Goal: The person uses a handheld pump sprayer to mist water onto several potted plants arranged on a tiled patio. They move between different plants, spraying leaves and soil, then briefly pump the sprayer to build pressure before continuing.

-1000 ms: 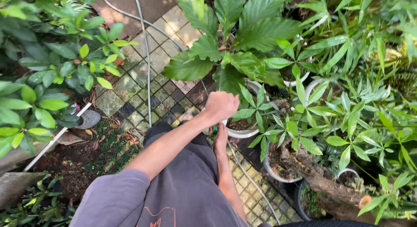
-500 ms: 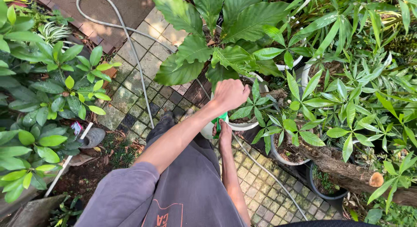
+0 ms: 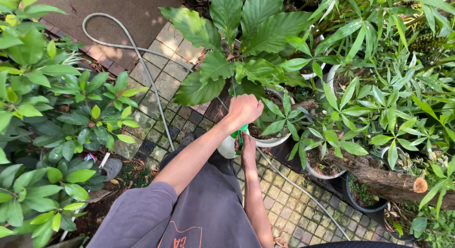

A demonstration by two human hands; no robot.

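I'm looking straight down past my own grey shirt, and both arms are stretching forward over the paved path [image 3: 294, 200]. My left hand [image 3: 244, 109] is curling into a loose fist out in front, knuckles up, right at the edge of the big-leafed plant [image 3: 246, 34]. What those fingers are closing on I can't tell; the back of the hand is hiding it.

My right hand [image 3: 247, 151] is sitting lower and closer to me, just under and behind the left, and it's wrapping around the spray bottle [image 3: 231, 144]. Only a slice of the bottle is showing: a pale rounded body to the left of my wrist and a green top poking out between the two hands. So the right is clamped on the bottle, and it's the nearer hand to it by far. The bottle's long axis seems to be running up and away from me, green end toward the plants, though most of it is covered.

Ahead of the green end and a touch right is the white pot [image 3: 272, 140] holding the leafy plant, nearly touching my hands. More pots [image 3: 322, 172] are lining up to the right beside a cut log [image 3: 388, 178].

A grey hose [image 3: 142, 68] is looping across the pavers on my left, well apart from the hands, up toward a brown mat [image 3: 132, 11]. No labels or signs are showing anywhere; the bottle's face is turned away or covered.
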